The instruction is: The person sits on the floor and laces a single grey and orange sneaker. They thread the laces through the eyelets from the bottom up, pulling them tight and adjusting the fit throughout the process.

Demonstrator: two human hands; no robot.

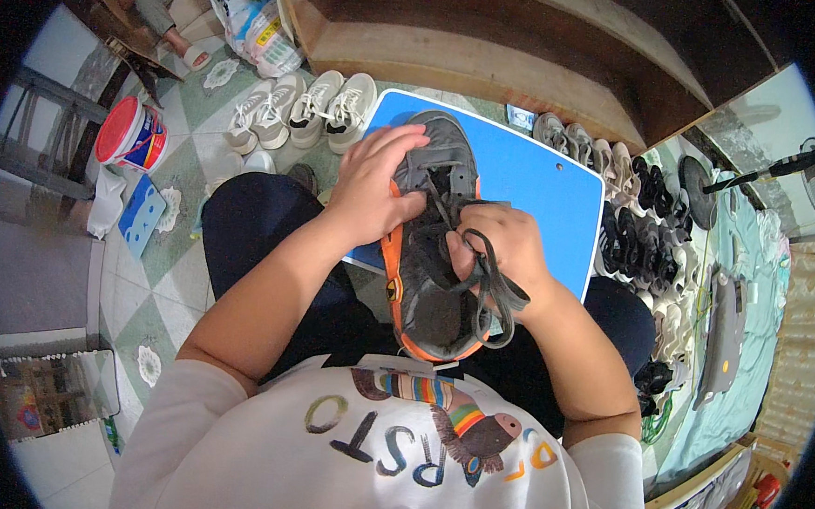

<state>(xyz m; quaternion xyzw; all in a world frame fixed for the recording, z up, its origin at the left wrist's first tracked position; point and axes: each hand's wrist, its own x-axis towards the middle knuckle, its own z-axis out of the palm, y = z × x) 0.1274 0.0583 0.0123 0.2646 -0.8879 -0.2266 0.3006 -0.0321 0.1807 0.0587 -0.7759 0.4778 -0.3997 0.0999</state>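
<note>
A dark grey sports shoe (438, 319) with orange trim lies on the blue tabletop (518, 163), its toe away from me and its heel overhanging the near edge close to my shirt. My left hand (381, 176) grips the shoe's left side, fingers over the toe and thumb by the lacing. At the right side of the lacing, my right hand (496, 242) is closed on the dark shoelace (496, 288). Loops of that lace hang below the fingers toward the heel opening. Part of the tongue and eyelets is hidden under my right hand.
Grey and white sneakers (332, 110) stand on the tiled floor beyond the table. More shoes (646, 241) line the right side by a fan (698, 192). A wooden shelf (503, 71) is ahead. Left are a red-lidded bucket (135, 133) and a seated person's leg (163, 19).
</note>
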